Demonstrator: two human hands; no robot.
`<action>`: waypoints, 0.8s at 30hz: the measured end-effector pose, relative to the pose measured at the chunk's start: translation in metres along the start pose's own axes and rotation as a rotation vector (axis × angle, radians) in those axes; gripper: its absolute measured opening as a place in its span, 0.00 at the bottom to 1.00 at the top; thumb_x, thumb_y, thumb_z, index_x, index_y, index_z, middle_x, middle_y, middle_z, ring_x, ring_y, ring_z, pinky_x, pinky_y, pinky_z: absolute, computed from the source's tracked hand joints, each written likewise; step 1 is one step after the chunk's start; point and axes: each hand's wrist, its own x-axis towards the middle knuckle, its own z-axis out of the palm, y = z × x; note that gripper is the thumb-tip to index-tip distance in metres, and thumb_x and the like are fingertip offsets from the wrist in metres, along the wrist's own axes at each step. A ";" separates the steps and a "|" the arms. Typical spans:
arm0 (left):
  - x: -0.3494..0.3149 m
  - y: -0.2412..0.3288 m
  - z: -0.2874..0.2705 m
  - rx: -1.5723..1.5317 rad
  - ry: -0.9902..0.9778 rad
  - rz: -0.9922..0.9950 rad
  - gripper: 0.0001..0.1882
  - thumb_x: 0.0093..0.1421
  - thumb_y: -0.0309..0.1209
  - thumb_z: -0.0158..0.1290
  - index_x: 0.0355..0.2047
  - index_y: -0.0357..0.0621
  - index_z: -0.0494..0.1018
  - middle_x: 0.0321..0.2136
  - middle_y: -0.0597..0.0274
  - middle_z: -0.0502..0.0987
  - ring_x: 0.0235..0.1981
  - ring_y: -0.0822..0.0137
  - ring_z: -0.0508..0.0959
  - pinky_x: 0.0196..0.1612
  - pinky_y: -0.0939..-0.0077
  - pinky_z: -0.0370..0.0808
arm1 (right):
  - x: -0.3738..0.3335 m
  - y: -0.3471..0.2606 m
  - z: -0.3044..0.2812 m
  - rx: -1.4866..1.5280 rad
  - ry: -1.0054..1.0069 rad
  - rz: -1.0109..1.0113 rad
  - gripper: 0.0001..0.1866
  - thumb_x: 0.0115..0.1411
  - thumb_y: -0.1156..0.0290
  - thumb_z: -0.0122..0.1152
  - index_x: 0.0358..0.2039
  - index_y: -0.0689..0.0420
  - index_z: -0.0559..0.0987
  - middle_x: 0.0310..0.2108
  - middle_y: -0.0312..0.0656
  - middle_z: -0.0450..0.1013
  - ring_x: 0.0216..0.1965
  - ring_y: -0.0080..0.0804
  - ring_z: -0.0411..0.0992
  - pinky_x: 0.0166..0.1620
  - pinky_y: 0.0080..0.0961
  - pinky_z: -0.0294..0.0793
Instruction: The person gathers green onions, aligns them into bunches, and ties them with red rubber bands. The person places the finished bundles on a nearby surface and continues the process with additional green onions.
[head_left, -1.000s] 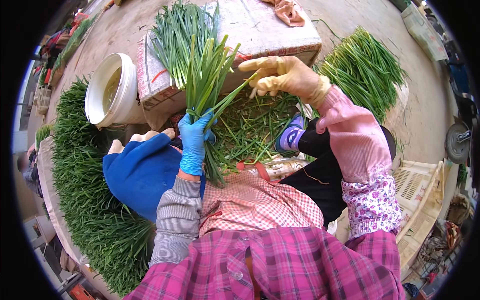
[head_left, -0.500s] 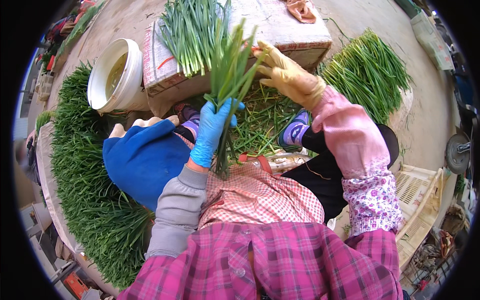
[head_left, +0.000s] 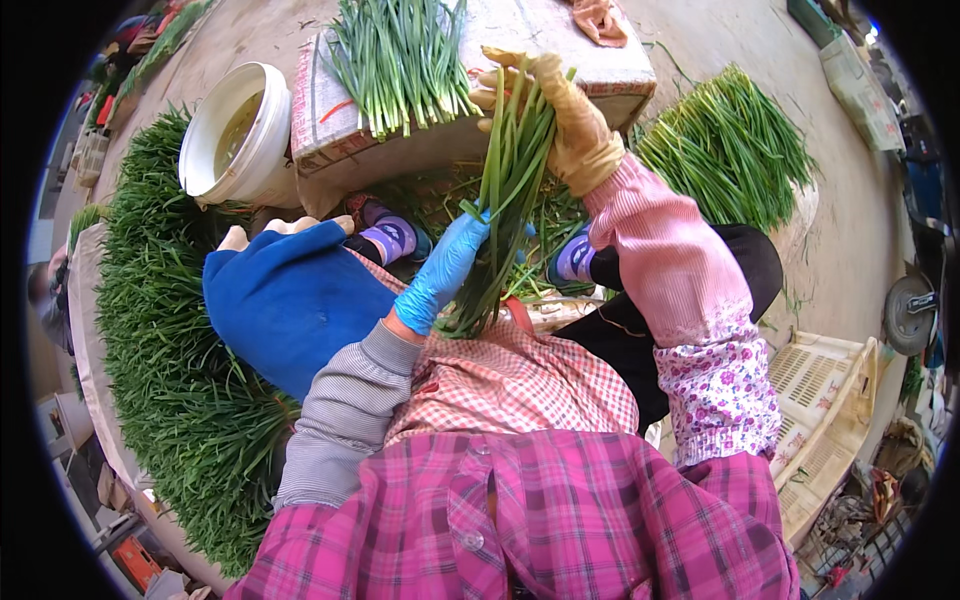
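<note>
A loose bunch of garlic chives [head_left: 508, 190] stands tilted over my lap, pale stalk ends up and leaves hanging down. My left hand [head_left: 452, 265], in a blue glove, is closed round its middle. At the top, my right hand [head_left: 572, 120], in a tan glove, has its fingers stretched out behind the stalk ends; the palm is against or very close to them. A checked apron [head_left: 520, 390] covers my lap. Ahead, a pile of chives [head_left: 395, 65] lies on a block wrapped in printed white sacking [head_left: 560, 50], with a red band near the stalk ends.
A white bucket [head_left: 272, 140] with liquid stands at the far left of my knees. Long heaps of chives [head_left: 165, 330] line my left side; another heap [head_left: 735, 150] lies at right. A cream plastic crate [head_left: 820, 400] sits at lower right. Loose chive trimmings [head_left: 550, 225] litter the floor between my feet.
The bunch has swung right and now leans toward my right hand. My left hand has moved slightly right and down. My right hand has come in against the stalk ends, from beside them.
</note>
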 end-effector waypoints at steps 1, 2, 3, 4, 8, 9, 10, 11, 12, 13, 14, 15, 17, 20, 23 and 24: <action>-0.003 -0.002 0.001 -0.080 -0.007 -0.064 0.28 0.64 0.52 0.40 0.48 0.39 0.69 0.39 0.58 0.77 0.33 0.70 0.77 0.38 0.76 0.75 | -0.001 -0.001 0.004 0.015 0.029 0.012 0.34 0.56 0.49 0.59 0.57 0.57 0.65 0.39 0.36 0.74 0.37 0.30 0.75 0.46 0.27 0.74; -0.005 0.000 0.000 -0.117 -0.016 -0.109 0.27 0.64 0.52 0.40 0.48 0.39 0.69 0.38 0.59 0.77 0.32 0.70 0.77 0.37 0.76 0.75 | 0.000 0.003 0.000 0.057 -0.051 -0.007 0.38 0.55 0.48 0.60 0.59 0.57 0.63 0.41 0.39 0.75 0.42 0.33 0.75 0.46 0.29 0.73; -0.008 0.001 0.000 -0.158 -0.020 -0.163 0.27 0.64 0.52 0.40 0.47 0.39 0.70 0.37 0.59 0.78 0.31 0.71 0.77 0.36 0.76 0.75 | -0.001 0.002 0.005 -0.059 -0.051 -0.027 0.37 0.55 0.48 0.60 0.58 0.57 0.63 0.40 0.39 0.75 0.41 0.33 0.75 0.46 0.28 0.74; -0.008 0.003 -0.002 -0.150 -0.054 -0.176 0.27 0.64 0.51 0.41 0.48 0.39 0.69 0.38 0.59 0.78 0.32 0.70 0.77 0.37 0.76 0.75 | -0.003 0.000 0.010 -0.175 -0.050 -0.048 0.36 0.55 0.49 0.60 0.58 0.58 0.63 0.39 0.40 0.76 0.40 0.33 0.75 0.46 0.28 0.74; -0.013 0.011 -0.004 -0.107 -0.095 -0.074 0.27 0.64 0.47 0.42 0.55 0.39 0.63 0.47 0.56 0.73 0.42 0.67 0.75 0.47 0.73 0.72 | -0.002 -0.015 0.019 -0.199 -0.179 -0.030 0.27 0.60 0.55 0.56 0.53 0.62 0.69 0.25 0.34 0.71 0.31 0.28 0.75 0.40 0.24 0.75; -0.017 0.015 -0.002 -0.096 -0.077 -0.008 0.28 0.64 0.46 0.42 0.58 0.39 0.60 0.51 0.55 0.70 0.47 0.65 0.74 0.51 0.72 0.70 | 0.000 -0.022 0.024 -0.152 -0.223 -0.030 0.25 0.60 0.57 0.56 0.51 0.63 0.70 0.23 0.33 0.69 0.29 0.27 0.74 0.39 0.24 0.76; -0.024 0.028 0.000 0.012 -0.031 0.141 0.35 0.61 0.39 0.45 0.65 0.41 0.48 0.61 0.56 0.59 0.60 0.64 0.62 0.61 0.70 0.59 | 0.000 -0.034 0.028 -0.068 -0.202 -0.087 0.23 0.62 0.58 0.54 0.49 0.64 0.71 0.19 0.30 0.63 0.26 0.24 0.73 0.35 0.21 0.75; -0.038 0.046 -0.007 0.052 -0.113 0.157 0.42 0.56 0.35 0.48 0.67 0.43 0.40 0.64 0.59 0.51 0.64 0.65 0.55 0.63 0.71 0.52 | -0.003 -0.048 0.037 -0.036 -0.219 -0.170 0.22 0.62 0.59 0.54 0.47 0.66 0.72 0.20 0.32 0.67 0.25 0.24 0.73 0.32 0.19 0.75; -0.046 0.049 -0.021 0.105 -0.056 0.129 0.43 0.53 0.35 0.50 0.66 0.42 0.43 0.64 0.60 0.54 0.63 0.66 0.56 0.63 0.72 0.53 | -0.001 -0.057 0.041 -0.254 -0.128 -0.211 0.17 0.63 0.64 0.52 0.46 0.63 0.73 0.19 0.33 0.69 0.23 0.23 0.72 0.30 0.20 0.75; -0.052 0.061 -0.034 0.319 0.020 0.099 0.37 0.53 0.29 0.50 0.64 0.41 0.51 0.61 0.59 0.60 0.61 0.66 0.60 0.62 0.72 0.55 | 0.001 -0.064 0.039 -0.480 -0.022 -0.248 0.13 0.64 0.69 0.51 0.46 0.61 0.73 0.17 0.34 0.70 0.20 0.23 0.72 0.29 0.21 0.76; -0.051 0.057 -0.052 0.420 0.275 0.264 0.32 0.53 0.25 0.50 0.60 0.41 0.58 0.56 0.58 0.65 0.56 0.66 0.65 0.58 0.73 0.61 | 0.012 -0.061 0.024 -0.743 -0.042 -0.326 0.12 0.65 0.70 0.49 0.44 0.62 0.74 0.18 0.33 0.70 0.20 0.20 0.70 0.27 0.17 0.72; -0.051 0.053 -0.070 0.539 0.563 0.388 0.28 0.53 0.20 0.51 0.56 0.41 0.65 0.52 0.57 0.70 0.51 0.67 0.70 0.55 0.74 0.66 | 0.007 -0.057 0.039 -0.633 0.000 -0.250 0.11 0.65 0.70 0.49 0.43 0.62 0.75 0.17 0.32 0.70 0.19 0.18 0.69 0.26 0.16 0.70; -0.050 0.091 -0.058 0.536 0.664 0.557 0.26 0.55 0.24 0.52 0.56 0.39 0.66 0.53 0.55 0.70 0.54 0.63 0.68 0.58 0.72 0.62 | 0.008 -0.057 0.047 -0.597 -0.015 -0.195 0.11 0.65 0.70 0.50 0.43 0.62 0.75 0.18 0.32 0.70 0.19 0.18 0.68 0.26 0.16 0.71; -0.038 0.129 -0.054 0.862 0.534 0.710 0.27 0.57 0.31 0.55 0.56 0.38 0.64 0.54 0.53 0.69 0.56 0.61 0.66 0.60 0.71 0.59 | 0.012 -0.055 0.060 -0.623 -0.219 -0.248 0.16 0.63 0.65 0.52 0.44 0.64 0.74 0.20 0.33 0.71 0.23 0.21 0.71 0.30 0.18 0.73; -0.010 0.126 -0.021 0.671 0.116 0.438 0.29 0.55 0.37 0.58 0.54 0.35 0.65 0.49 0.53 0.72 0.53 0.61 0.69 0.56 0.71 0.64 | 0.014 -0.043 0.068 -0.395 -0.291 -0.136 0.18 0.61 0.60 0.56 0.41 0.64 0.76 0.22 0.37 0.74 0.25 0.24 0.73 0.32 0.20 0.74; -0.004 0.120 -0.008 0.510 -0.005 0.335 0.29 0.54 0.38 0.59 0.52 0.34 0.66 0.45 0.53 0.73 0.50 0.62 0.72 0.53 0.71 0.66 | 0.013 -0.036 0.074 -0.364 -0.205 -0.135 0.19 0.60 0.59 0.57 0.41 0.64 0.76 0.23 0.38 0.74 0.25 0.25 0.74 0.32 0.21 0.75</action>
